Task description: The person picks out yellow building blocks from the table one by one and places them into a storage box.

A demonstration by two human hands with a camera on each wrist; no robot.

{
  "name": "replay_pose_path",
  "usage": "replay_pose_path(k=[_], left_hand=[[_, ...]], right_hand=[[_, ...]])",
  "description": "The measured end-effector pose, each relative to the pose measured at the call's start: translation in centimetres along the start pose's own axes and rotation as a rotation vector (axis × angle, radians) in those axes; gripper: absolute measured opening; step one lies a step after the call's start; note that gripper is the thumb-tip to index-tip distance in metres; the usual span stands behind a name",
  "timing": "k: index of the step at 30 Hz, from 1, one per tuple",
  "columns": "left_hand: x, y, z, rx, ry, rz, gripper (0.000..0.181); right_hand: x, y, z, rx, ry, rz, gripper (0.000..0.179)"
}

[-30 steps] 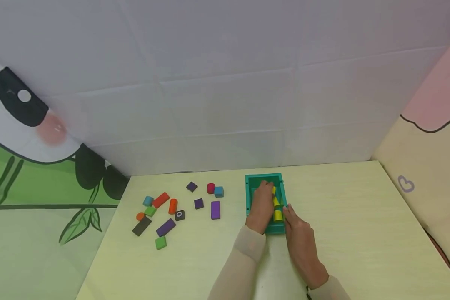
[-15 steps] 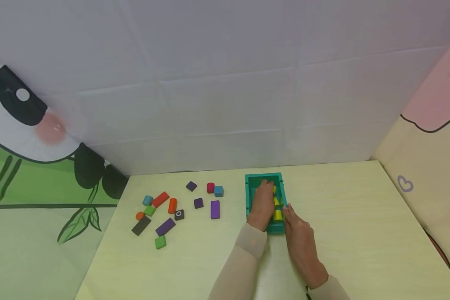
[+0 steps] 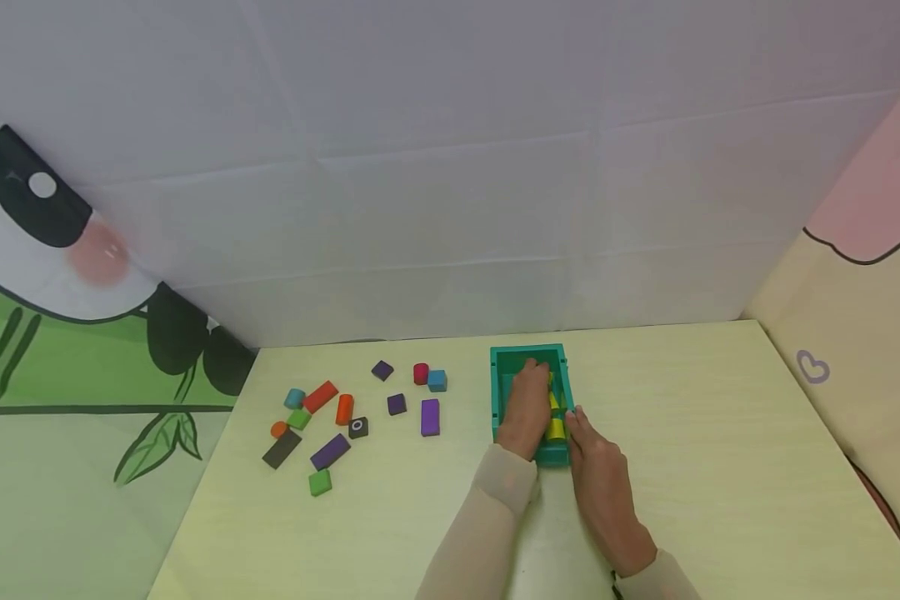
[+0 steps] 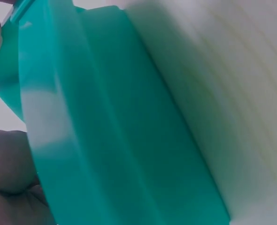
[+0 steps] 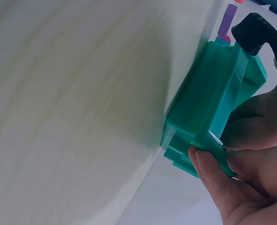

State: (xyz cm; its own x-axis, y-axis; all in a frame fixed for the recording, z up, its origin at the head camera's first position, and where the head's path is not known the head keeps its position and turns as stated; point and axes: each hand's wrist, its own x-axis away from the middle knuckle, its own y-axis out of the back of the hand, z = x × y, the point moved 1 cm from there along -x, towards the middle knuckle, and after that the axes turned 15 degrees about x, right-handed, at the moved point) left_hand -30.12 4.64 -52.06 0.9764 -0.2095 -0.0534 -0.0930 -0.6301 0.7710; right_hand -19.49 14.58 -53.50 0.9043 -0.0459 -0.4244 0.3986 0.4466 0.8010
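Note:
In the head view a small teal plastic box (image 3: 497,387) stands near the table's far edge, with several yellow blocks (image 3: 556,430) along its right side. My left hand (image 3: 527,407) reaches down into the box, left of these blocks. Its fingertips are hidden below the hand, so I cannot tell whether it grips a block. My right hand (image 3: 603,483) holds the box's near right corner. In the right wrist view its fingers (image 5: 213,178) lie outside the rim, with the thumb over the inner side. The box's outer wall (image 4: 129,140) fills much of the left wrist view.
Loose coloured blocks lie on the table to the left, among them a purple block (image 3: 431,417), a blue cube (image 3: 437,381), a red cylinder (image 3: 420,373), a dark grey block (image 3: 281,449) and a green cube (image 3: 319,482). A white wall sheet (image 3: 450,308) rises behind the table.
My left wrist and sleeve have shifted very slightly to the right over the box. My right hand stays at the same corner, and the loose blocks lie as before.

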Motion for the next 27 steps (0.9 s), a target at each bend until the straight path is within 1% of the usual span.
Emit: replay_pose_path(k=[4,9,13,17,20,24,27], left_hand=[[-0.05,-0.16,-0.13,-0.014,0.014,0.009,0.029],[-0.09,-0.29,-0.16,-0.022,0.020,0.015,0.029],[-0.20,-0.39,-0.05,-0.048,-0.003,0.013,0.027],[-0.29,-0.50,-0.01,-0.055,-0.018,0.011,0.023],[-0.37,-0.59,0.03,-0.047,-0.008,0.018,0.022],[-0.58,-0.73,0.11,-0.030,0.021,0.031,0.019],[-0.74,-0.89,0.18,-0.012,0.037,0.030,0.017]], right_hand=[[0.01,-0.04,-0.08,-0.005,-0.012,0.019,0.039],[0.00,0.04,-0.02,0.001,-0.004,0.007,0.039],[-0.06,0.06,-0.03,0.000,-0.013,0.020,0.040],[-0.10,0.06,-0.05,-0.004,-0.020,0.030,0.040],[-0.08,0.00,-0.09,-0.007,-0.018,0.031,0.040],[-0.08,-0.03,-0.10,-0.010,-0.018,0.030,0.040],[-0.11,0.00,-0.07,-0.010,-0.021,0.031,0.039]])
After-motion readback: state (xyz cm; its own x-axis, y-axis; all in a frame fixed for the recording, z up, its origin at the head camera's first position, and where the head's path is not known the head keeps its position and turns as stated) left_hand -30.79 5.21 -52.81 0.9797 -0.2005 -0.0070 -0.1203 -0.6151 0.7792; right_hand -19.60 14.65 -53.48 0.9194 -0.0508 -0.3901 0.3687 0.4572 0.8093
